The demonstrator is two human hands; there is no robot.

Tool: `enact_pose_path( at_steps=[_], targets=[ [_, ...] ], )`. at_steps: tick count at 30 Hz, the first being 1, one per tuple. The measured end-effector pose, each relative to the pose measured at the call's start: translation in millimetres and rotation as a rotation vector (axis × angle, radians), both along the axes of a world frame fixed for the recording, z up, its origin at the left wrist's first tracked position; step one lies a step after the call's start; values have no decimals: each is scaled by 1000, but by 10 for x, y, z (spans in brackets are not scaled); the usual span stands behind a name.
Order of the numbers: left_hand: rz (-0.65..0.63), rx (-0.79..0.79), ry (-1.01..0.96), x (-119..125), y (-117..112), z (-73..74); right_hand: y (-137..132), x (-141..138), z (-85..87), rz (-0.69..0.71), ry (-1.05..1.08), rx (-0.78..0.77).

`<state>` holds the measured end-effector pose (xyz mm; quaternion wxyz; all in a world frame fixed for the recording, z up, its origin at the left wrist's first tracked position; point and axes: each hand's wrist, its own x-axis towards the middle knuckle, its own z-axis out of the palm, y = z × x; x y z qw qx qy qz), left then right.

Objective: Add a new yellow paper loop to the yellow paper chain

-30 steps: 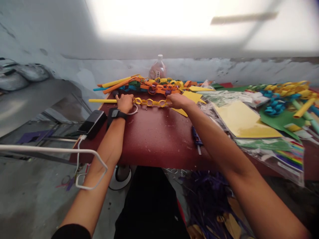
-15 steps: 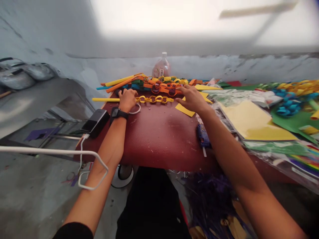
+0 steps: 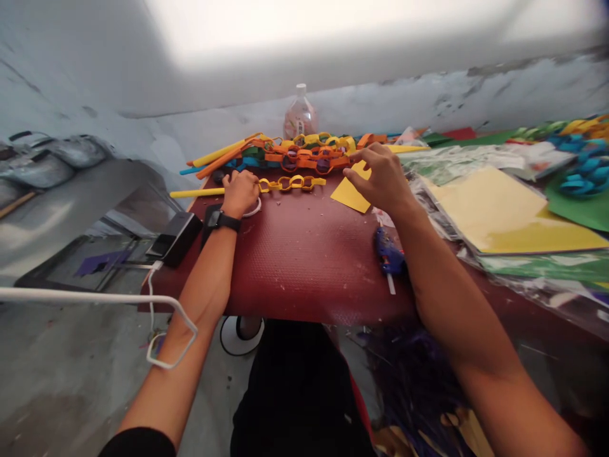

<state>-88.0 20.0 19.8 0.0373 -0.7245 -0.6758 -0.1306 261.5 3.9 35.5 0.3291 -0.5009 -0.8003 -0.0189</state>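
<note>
My left hand [image 3: 240,192] is closed over a yellow rolled paper strip [image 3: 197,193], at the point where the yellow paper chain [image 3: 292,183] leads off to the right. Its fingertips are partly hidden. My right hand [image 3: 384,176] hovers past the chain's right end, fingers curved and apart, with nothing visible in them. Beneath it lies a yellow piece of paper [image 3: 351,195]. Behind both hands are an orange paper chain [image 3: 314,158] and a pile of yellow, orange and blue rolled strips [image 3: 226,157].
A blue glue gun [image 3: 390,254] lies by my right forearm. On the left edge is a black box-shaped device [image 3: 176,238] with a white cable. A plastic bottle [image 3: 301,117] stands at the back. Paper sheets [image 3: 504,216] cover the right side. A white bent rod [image 3: 95,296] crosses my left forearm.
My right hand has lifted slightly and drawn right, away from the chain's end. The left hand keeps its place on the yellow strip and chain. The view has shifted a little.
</note>
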Motion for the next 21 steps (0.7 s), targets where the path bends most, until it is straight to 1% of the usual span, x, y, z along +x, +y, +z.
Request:
enact_pose_path(
  at_steps=[2, 4, 8, 14, 16, 19, 21],
  targets=[
    [6, -1, 0, 18, 2, -8, -8, 10, 14, 7, -3, 6],
    [-12, 34, -21, 49, 7, -17, -18, 19, 28, 3, -12, 6],
    [-116, 93, -29, 155, 5, -62, -19, 37, 32, 2, 1, 12],
    [-136, 78, 46, 285, -10, -145, 49, 27, -53, 28, 116, 116],
    [-172, 80, 47, 322, -1, -168, 57, 15, -67, 35, 128, 131],
    [-241, 40, 57, 377, 28, -213, 43, 1, -57, 40, 123, 137],
    [-256, 12, 71, 401, 55, -241, 29, -2, -44, 42, 117, 137]
  ],
)
